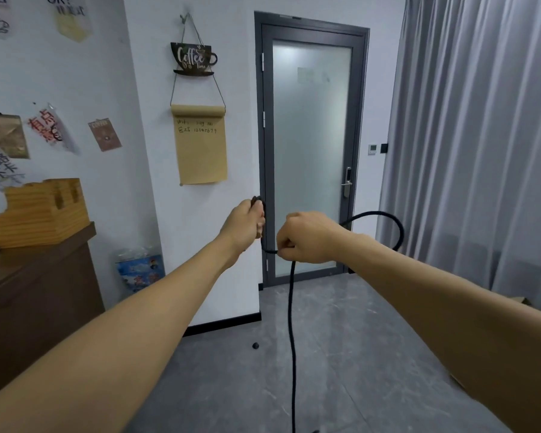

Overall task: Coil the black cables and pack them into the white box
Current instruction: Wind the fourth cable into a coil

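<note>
Both my arms are stretched out in front of me at chest height. My left hand (245,221) grips a small bundle of the black cable (291,323), whose dark end shows above my fist. My right hand (306,237) is curled round the same cable just to the right. A short span runs between the two hands. From my right hand a loop arcs up and to the right, and a long strand hangs straight down to the floor and out of the bottom of the view. The white box is not in view.
A frosted glass door (311,151) in a dark frame stands straight ahead, grey curtains (481,151) to the right. A brown wooden counter (35,276) with a wooden holder is at the left. A small black object (255,345) lies on the grey tiled floor.
</note>
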